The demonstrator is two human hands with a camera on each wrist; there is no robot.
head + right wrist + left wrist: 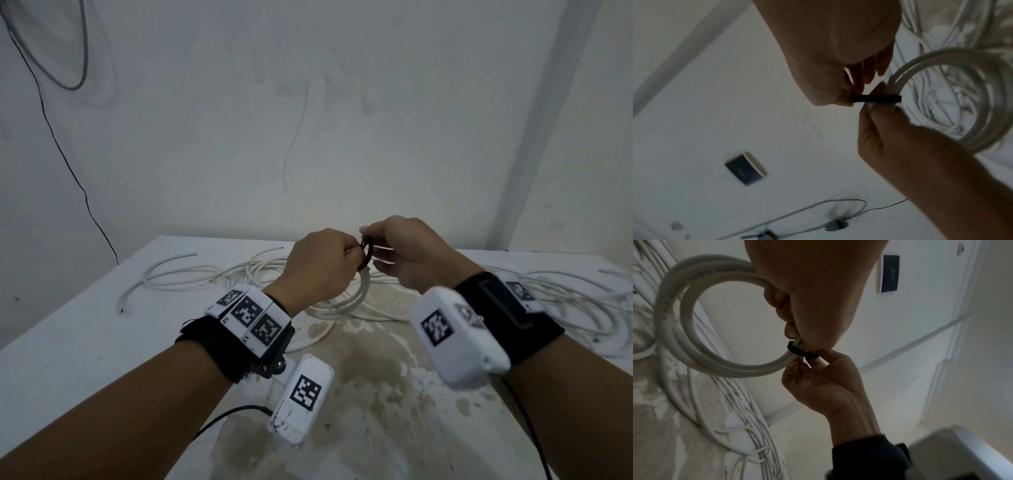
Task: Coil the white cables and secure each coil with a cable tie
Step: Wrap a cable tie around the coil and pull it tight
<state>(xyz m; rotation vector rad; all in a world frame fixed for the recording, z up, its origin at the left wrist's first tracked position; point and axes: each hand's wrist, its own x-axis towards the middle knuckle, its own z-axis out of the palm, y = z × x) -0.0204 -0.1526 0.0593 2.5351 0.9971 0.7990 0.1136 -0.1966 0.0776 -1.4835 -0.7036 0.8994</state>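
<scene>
Above the table my left hand [322, 263] grips a small coil of white cable [362, 291], which hangs below my fist. In the left wrist view my curled fingers [789, 331] clamp the coil [666, 308] at its top. A black cable tie [365, 255] is looped around the bundled strands right beside my left fingers. My right hand [400, 250] pinches the tie between thumb and fingertips. In the right wrist view the tie [875, 98] stretches from my right fingertips [846, 95] across the coil [953, 54], and my left hand [890, 133] holds the coil just below it.
Loose white cables [164, 277] sprawl over the back left of the stained white table [68, 342]. A bigger tangle of cables [565, 301] lies at the right. A white wall stands close behind, with a thin black wire [65, 154] running down it.
</scene>
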